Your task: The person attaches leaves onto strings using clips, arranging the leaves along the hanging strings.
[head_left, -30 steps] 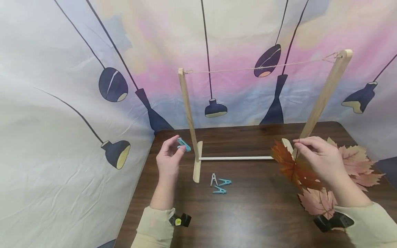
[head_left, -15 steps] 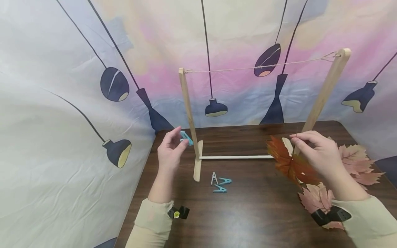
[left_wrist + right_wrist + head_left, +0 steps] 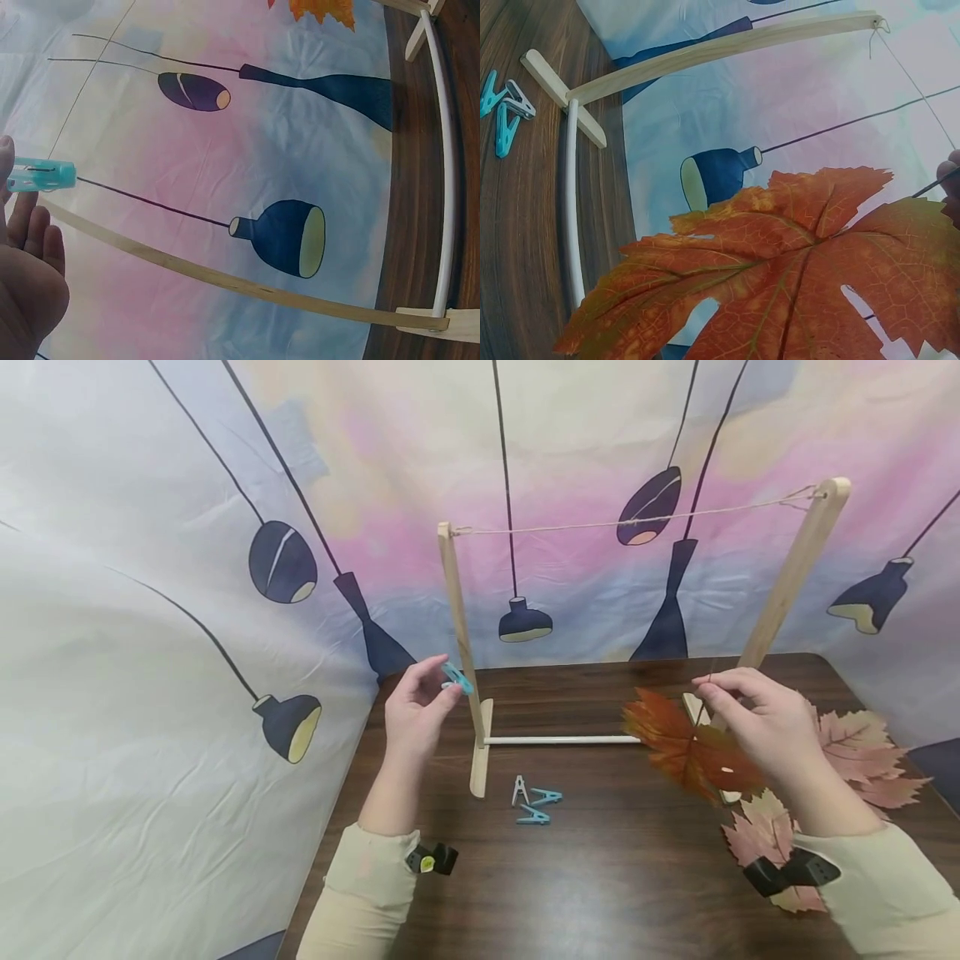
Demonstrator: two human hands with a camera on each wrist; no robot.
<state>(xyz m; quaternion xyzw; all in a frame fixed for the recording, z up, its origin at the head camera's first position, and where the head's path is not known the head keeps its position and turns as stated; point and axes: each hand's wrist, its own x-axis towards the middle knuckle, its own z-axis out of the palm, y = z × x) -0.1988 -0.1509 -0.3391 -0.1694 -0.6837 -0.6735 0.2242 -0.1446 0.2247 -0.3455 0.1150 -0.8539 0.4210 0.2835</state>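
Note:
Between thumb and fingers, my left hand (image 3: 417, 706) pinches a blue clothespin (image 3: 457, 678), raised beside the rack's left post (image 3: 459, 618). The left wrist view shows that clothespin (image 3: 43, 174) at the fingertips. My right hand (image 3: 765, 714) pinches an orange-red artificial maple leaf (image 3: 678, 739) by its thin stem, and the blade hangs below the fingers in front of the right post. The leaf (image 3: 780, 262) fills much of the right wrist view. A thin string (image 3: 570, 529) runs between the tops of the wooden posts, above both hands.
Two blue clothespins (image 3: 534, 816) and a whitish clothespin (image 3: 519, 791) lie on the brown table (image 3: 585, 877). Several pale pink leaves (image 3: 862, 752) lie at the right, partly behind my right arm. A white rod (image 3: 562, 740) joins the rack's feet. A printed cloth hangs behind.
Both hands have risen a little. The left hand with its clothespin has shifted slightly right, and the right hand has brought the maple leaf left and up.

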